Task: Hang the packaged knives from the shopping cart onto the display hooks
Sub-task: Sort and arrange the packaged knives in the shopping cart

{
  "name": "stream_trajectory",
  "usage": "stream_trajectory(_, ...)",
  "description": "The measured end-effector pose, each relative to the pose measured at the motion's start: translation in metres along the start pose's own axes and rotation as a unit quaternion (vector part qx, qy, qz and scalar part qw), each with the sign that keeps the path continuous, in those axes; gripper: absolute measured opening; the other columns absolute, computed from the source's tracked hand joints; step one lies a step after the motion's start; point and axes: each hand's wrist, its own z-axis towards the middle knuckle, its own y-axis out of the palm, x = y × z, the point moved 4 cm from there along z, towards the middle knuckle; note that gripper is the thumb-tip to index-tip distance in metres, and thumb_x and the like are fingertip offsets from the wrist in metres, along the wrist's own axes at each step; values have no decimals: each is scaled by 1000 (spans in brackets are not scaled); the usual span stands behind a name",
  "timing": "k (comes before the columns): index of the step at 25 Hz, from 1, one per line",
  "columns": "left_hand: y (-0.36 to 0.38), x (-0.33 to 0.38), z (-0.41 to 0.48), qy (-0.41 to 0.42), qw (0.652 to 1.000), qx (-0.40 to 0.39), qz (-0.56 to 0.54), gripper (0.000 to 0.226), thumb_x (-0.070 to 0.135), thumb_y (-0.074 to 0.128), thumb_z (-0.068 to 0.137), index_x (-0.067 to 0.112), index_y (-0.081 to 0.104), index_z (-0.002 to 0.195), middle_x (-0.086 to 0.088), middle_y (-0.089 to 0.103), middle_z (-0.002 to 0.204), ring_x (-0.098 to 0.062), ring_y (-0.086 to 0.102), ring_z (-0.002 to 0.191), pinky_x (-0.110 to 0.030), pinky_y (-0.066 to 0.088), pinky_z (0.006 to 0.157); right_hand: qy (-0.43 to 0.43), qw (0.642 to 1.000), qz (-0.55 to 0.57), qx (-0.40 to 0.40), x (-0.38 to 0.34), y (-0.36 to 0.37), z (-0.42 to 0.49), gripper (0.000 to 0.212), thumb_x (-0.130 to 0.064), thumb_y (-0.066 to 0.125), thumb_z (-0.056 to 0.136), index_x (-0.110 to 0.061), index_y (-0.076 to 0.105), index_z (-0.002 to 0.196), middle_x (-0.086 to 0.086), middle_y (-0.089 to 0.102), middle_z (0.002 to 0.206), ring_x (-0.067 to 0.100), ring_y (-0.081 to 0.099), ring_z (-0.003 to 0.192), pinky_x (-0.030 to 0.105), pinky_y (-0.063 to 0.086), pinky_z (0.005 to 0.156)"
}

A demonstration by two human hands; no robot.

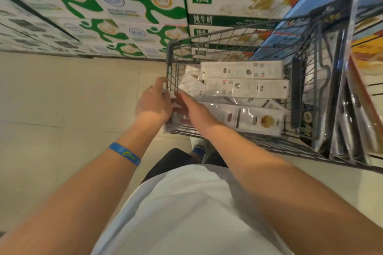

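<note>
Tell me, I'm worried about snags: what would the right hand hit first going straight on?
Probably the cart's wire side wall, just past the right hand; depth is unclear, so the white knife package could come first.

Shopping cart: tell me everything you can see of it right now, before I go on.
The shopping cart is a dark grey wire basket with a thicker rim and corner posts, upright on the pale floor beside stacked cartons. White-backed packaged knives lie flat in its bed; dark packs stand on end at its right-hand end. The left hand is at its near left corner wall and the right hand reaches inside; blur hides what they grip.
</note>
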Motion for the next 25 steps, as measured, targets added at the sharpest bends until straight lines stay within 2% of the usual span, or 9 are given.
stream_trajectory(2, -4, -10, 6, 0, 998, 41, 45, 35, 22, 44, 104, 24, 49, 138, -17, 72, 103, -38, 67, 89, -39, 51, 67, -5, 995, -67, 69, 15, -46, 14, 54, -67, 40, 90, -31, 67, 119, 2, 70, 119, 22, 64, 104, 38, 50, 84)
stream_trajectory(4, -12, -12, 8, 28, 994, 61, 90, 33, 22, 49, 102, 22, 54, 135, -20, 73, 96, -42, 67, 85, -39, 45, 64, 52, 961, -201, 184, 48, -117, 32, 51, -44, 46, 100, -18, 50, 144, 8, 59, 134, 21, 61, 98, 31, 49, 72)
stream_trajectory(6, -16, -5, 7, 50, 992, 55, 104, 31, 21, 54, 99, 20, 57, 130, -22, 73, 93, -45, 66, 85, -42, 46, 67, 183, 894, -289, 290, 89, -189, 35, 61, -26, 48, 103, -11, 26, 158, 18, 48, 146, 30, 57, 116, 39, 54, 88)
stream_trajectory(8, -16, 2, 8, 50, 993, 55, 97, 29, 20, 57, 98, 18, 60, 127, -21, 73, 91, -44, 65, 85, -40, 43, 66, 274, 856, -269, 346, 122, -231, 36, 74, -21, 50, 103, -15, 7, 163, 21, 39, 153, 37, 50, 130, 45, 50, 102)
stream_trajectory(13, -10, 6, 3, 45, 990, 96, 95, 22, 19, 57, 99, 19, 64, 119, -15, 73, 88, -26, 47, 66, -31, 35, 59, 263, 823, -99, 493, 160, -265, 61, 62, -31, 57, 101, -22, 29, 156, 12, 46, 148, 29, 55, 125, 44, 52, 102)
stream_trajectory(16, -10, 6, 2, 57, 988, 110, 97, 19, 19, 58, 98, 19, 64, 116, -13, 74, 86, -21, 43, 66, -27, 33, 56, 262, 802, -31, 536, 168, -277, 67, 74, -23, 72, 91, -14, 33, 152, 11, 49, 148, 29, 55, 126, 44, 52, 102)
stream_trajectory(19, -11, 7, 2, 60, 987, 114, 94, 18, 18, 59, 97, 18, 65, 114, -12, 74, 85, -21, 43, 65, -29, 35, 59, 288, 790, -35, 540, 174, -285, 65, 74, -27, 74, 87, -18, 36, 150, 11, 52, 144, 30, 56, 124, 45, 51, 102)
stream_trajectory(22, -5, 16, 3, 77, 986, 104, 103, 18, 19, 57, 97, 21, 65, 113, -13, 73, 81, -27, 49, 63, -31, 37, 59, 283, 803, -63, 520, 174, -274, 63, 61, -33, 72, 84, -19, 49, 139, 8, 63, 124, 27, 64, 103, 42, 58, 87)
stream_trajectory(25, 3, 23, 1, 62, 990, 75, 103, 20, 20, 52, 98, 25, 64, 114, -14, 71, 81, -29, 50, 63, -33, 39, 59, 256, 792, -136, 538, 157, -260, 50, 65, -43, 70, 83, -18, 49, 139, 11, 57, 130, 30, 61, 109, 44, 58, 88)
